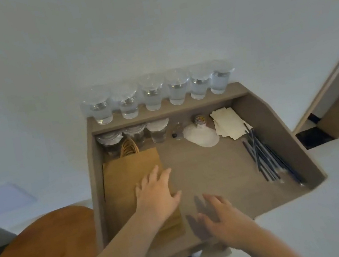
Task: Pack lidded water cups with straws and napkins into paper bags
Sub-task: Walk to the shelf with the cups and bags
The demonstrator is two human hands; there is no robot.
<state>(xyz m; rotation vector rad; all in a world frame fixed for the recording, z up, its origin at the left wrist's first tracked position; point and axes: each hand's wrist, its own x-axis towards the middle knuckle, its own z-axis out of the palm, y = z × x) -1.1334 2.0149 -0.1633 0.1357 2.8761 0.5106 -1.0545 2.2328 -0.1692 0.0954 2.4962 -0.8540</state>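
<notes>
A stack of flat brown paper bags (127,179) with twisted handles lies at the left of the desk. My left hand (157,194) rests on the stack's right part with its fingers spread. My right hand (220,215) hovers open just above the desk near the front edge, holding nothing. Several covered water cups (152,96) stand in a row on the raised back shelf, and more cups (158,131) stand below it. Beige napkins (228,124) lie at the back right. Dark blue wrapped straws (266,159) lie along the right side.
The brown desk (210,166) has raised side walls and a white wall behind it. White round paper covers (202,137) and a small jar (200,121) lie at the back middle. An orange-brown chair (43,248) stands at the left, and white floor lies at the right.
</notes>
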